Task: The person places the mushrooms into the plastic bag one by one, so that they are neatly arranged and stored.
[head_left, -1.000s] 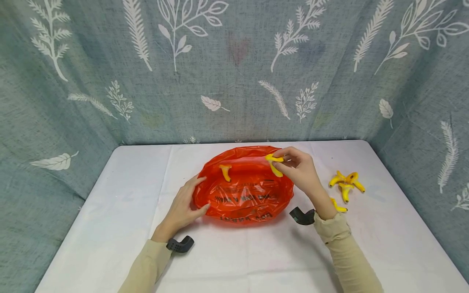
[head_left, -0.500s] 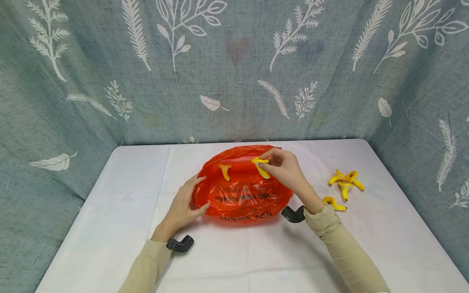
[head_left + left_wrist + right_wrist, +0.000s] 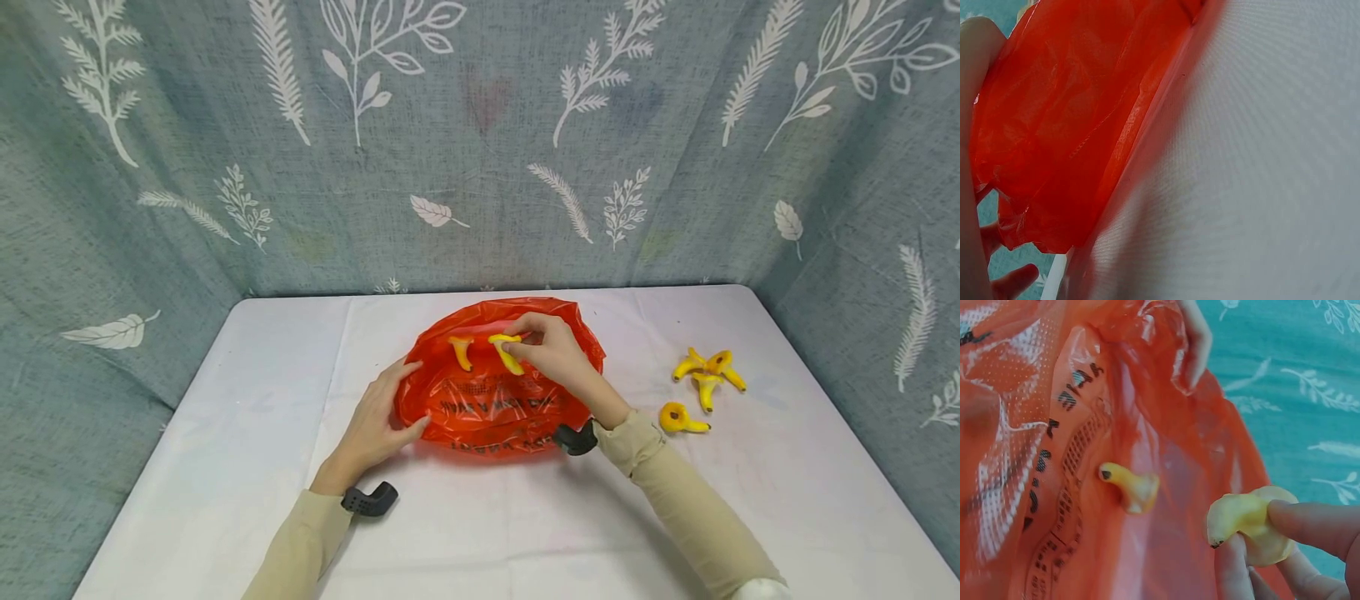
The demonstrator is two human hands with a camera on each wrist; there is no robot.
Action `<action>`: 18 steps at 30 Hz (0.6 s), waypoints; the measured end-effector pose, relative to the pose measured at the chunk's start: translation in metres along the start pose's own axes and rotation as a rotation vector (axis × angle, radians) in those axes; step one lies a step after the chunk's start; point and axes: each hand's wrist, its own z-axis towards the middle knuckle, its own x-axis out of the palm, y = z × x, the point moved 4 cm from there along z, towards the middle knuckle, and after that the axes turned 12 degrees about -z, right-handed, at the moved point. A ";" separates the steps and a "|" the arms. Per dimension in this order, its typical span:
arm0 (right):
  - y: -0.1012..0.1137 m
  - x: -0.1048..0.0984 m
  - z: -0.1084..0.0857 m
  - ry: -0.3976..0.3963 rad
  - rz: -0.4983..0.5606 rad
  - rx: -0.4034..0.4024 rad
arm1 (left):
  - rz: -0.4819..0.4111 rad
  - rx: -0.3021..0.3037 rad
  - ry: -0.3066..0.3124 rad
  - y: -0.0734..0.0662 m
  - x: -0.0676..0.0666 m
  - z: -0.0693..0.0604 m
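Note:
A red plastic bag (image 3: pixel 495 417) with dark print lies mouth-up on the white table. My left hand (image 3: pixel 375 421) holds its left edge, thumb and fingers spread along the rim; the red film (image 3: pixel 1079 125) fills much of the left wrist view. Over the bag's mouth, my right hand (image 3: pixel 551 350) pinches a yellow trumpet-shaped mushroom (image 3: pixel 507 353) between thumb and fingers. The right wrist view shows that mushroom (image 3: pixel 1241 522) with a dark stem tip. Another such mushroom (image 3: pixel 461 353) rests inside the bag, left of the held one.
Several more yellow mushrooms (image 3: pixel 707 382) lie clustered on the table (image 3: pixel 795 483) at the right. A single mushroom (image 3: pixel 681 418) sits nearer, beside the right sleeve (image 3: pixel 675 492). A grey-green leaf-patterned curtain (image 3: pixel 480 167) rises behind the table and along both sides.
My right hand has moved left across the bag's mouth with the pinched mushroom, close to the one inside. The single mushroom by the right sleeve has come into full view. My left hand stays put.

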 end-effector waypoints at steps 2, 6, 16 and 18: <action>-0.003 0.005 0.005 0.014 0.029 0.009 | -0.002 -0.003 0.000 -0.001 0.000 0.000; -0.006 0.013 0.013 0.020 0.072 0.048 | -0.007 -0.004 -0.001 -0.002 -0.001 0.001; -0.013 0.026 0.027 0.023 0.118 0.145 | -0.005 0.005 -0.002 0.000 0.000 0.001; -0.016 0.028 0.030 0.011 0.126 0.170 | -0.001 0.006 -0.002 0.000 0.000 0.001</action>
